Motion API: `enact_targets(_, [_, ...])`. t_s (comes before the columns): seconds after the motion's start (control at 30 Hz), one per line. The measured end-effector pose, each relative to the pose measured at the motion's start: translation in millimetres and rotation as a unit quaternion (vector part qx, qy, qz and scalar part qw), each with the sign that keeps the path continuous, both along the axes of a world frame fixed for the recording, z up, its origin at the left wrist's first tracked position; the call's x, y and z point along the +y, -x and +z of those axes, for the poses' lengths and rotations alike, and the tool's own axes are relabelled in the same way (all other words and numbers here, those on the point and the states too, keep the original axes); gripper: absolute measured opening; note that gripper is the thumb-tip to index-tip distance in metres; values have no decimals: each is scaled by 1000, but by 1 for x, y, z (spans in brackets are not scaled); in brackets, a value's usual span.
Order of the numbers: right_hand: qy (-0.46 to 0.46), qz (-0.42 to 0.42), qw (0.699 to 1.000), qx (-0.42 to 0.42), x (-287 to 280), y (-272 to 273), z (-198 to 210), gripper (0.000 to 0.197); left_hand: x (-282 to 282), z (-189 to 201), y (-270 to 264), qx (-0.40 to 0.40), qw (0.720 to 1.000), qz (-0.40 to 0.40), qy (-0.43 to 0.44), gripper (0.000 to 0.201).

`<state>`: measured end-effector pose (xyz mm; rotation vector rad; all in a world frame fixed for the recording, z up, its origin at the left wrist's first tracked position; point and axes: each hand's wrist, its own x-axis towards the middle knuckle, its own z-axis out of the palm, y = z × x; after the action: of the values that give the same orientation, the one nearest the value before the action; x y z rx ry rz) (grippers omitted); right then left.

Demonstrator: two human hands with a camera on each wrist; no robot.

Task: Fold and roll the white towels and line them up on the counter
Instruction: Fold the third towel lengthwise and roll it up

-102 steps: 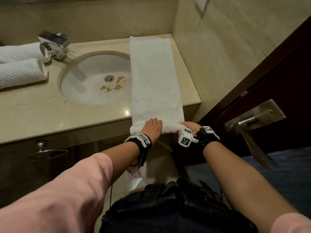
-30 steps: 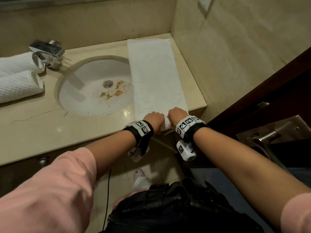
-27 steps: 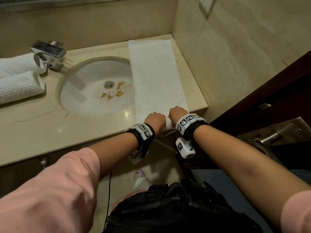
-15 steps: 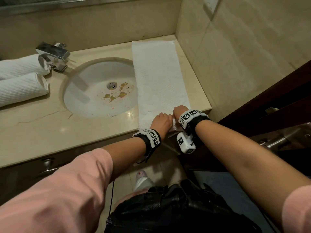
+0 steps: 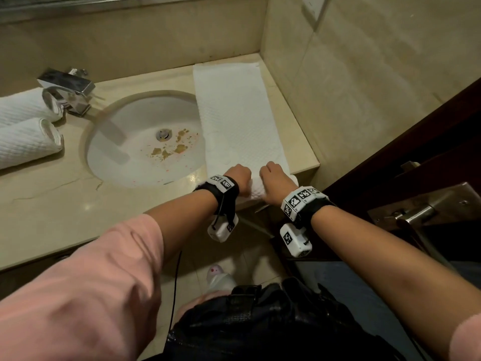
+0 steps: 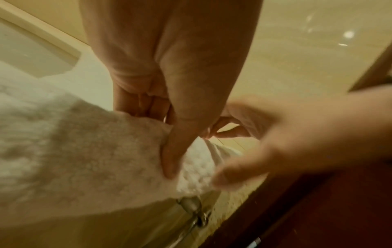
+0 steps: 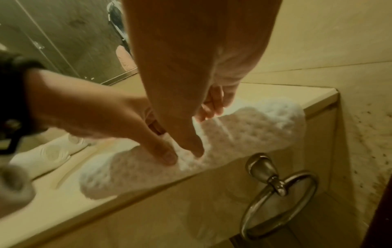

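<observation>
Rolling step, judged at its start. Head view: long white waffle-textured towel strip [image 5: 239, 118] lies flat on the beige stone surface [image 5: 52, 204], just right of the round white sink basin [image 5: 145, 142]. Its long axis runs near to far, from the surface's near edge toward the back wall. A small rolled portion sits at the near end. Left hand [image 5: 238, 175] and right hand [image 5: 273, 175] rest side by side on that roll, both clenched over it, left on its left half, right on its right half. Flat length lies straight ahead, far of both hands; neither is noticeably nearer. Judgement: roll must travel away from the body along the axis. Two rolled white towels [image 5: 23, 128] lie at far left, beside the chrome faucet [image 5: 69, 87].

Left wrist view: left thumb presses the roll's near face, fingers curled over its top; image blurred.

Right wrist view: both thumbs press the roll side by side at the surface's near edge, above a metal ring pull [image 7: 277, 189].
</observation>
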<state>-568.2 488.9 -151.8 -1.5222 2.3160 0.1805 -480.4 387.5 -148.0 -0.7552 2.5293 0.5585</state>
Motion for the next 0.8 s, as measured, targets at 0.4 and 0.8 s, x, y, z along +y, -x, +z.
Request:
enact_targets(0.4, [16, 96, 988, 120, -9, -15, -11, 34, -30, 0, 13, -49, 995, 29, -84, 61])
enact_targets(0.8, [-134, 28, 990, 41, -54, 1, 22, 15, -17, 8, 5, -45, 997, -65, -19, 24])
